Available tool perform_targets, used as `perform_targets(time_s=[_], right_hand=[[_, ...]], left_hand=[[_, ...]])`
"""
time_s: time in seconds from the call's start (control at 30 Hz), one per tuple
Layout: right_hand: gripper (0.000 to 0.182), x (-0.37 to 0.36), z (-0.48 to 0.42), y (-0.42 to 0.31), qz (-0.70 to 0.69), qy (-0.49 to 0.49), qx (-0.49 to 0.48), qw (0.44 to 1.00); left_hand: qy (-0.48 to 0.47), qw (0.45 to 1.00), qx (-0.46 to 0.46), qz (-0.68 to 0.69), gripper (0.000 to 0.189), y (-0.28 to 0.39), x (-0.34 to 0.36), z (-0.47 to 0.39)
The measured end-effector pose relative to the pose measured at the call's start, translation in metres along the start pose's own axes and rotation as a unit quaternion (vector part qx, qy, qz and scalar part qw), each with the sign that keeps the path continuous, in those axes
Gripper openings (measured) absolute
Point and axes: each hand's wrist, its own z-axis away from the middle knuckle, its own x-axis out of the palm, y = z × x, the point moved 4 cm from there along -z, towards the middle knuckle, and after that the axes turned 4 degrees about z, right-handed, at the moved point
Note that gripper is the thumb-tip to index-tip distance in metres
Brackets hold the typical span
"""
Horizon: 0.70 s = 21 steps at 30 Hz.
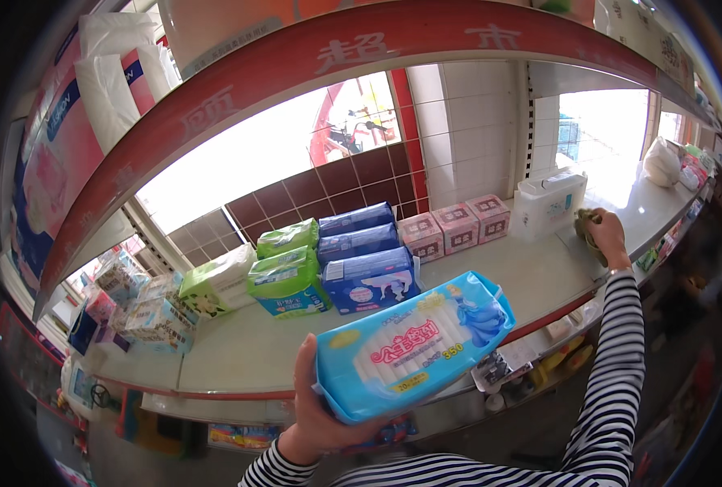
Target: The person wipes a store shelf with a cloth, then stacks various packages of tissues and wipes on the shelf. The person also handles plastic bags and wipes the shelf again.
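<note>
My left hand [324, 414] grips one end of a light blue plastic pack [416, 347] with a princess picture, tilted in front of the shelf's edge. My right hand [607, 234] is stretched out to the right, closed on a crumpled olive-coloured cloth [589, 234] that touches the white shelf [239, 353]. Just left of the cloth stands a translucent white plastic container [550, 204]. Behind the blue pack are dark blue packs [370, 280] and green packs [285, 283] of pads, with pink patterned boxes [455, 228] in a row to their right.
A red-edged upper shelf [349, 42] arches across the top, with large packs [62, 134] at its left. Tissue packs [160, 322] fill the shelf's left part. A white bag [662, 161] lies at the far right. Below, lower shelves hold goods, among them a colourful pack [242, 435].
</note>
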Motion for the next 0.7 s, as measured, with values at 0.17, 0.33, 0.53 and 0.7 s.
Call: perform_targets(time_s=[0.17, 0.33, 0.53, 0.7], right_hand=[[0.024, -0.050, 0.118, -0.058, -0.364, 0.062, -0.095, 0.924], [0.027, -0.054, 0.203, -0.048, -0.577, 0.022, -0.003, 0.817], [0.022, -0.031, 0.279, -0.243, -0.508, -0.145, -0.179, 0.830], [0.018, 0.050, 0.327, -0.411, -0.391, -0.261, -0.280, 0.837]], left_hand=[[0.040, 0.991, 0.070, -0.110, 0.112, -0.003, -0.006, 0.028], [-0.054, 0.991, 0.122, -0.034, 0.110, 0.017, -0.037, 0.056], [0.099, 0.983, -0.052, 0.146, 0.114, 0.030, -0.145, 0.169], [0.362, 0.884, -0.053, 0.291, 0.116, 0.045, -0.237, 0.246]])
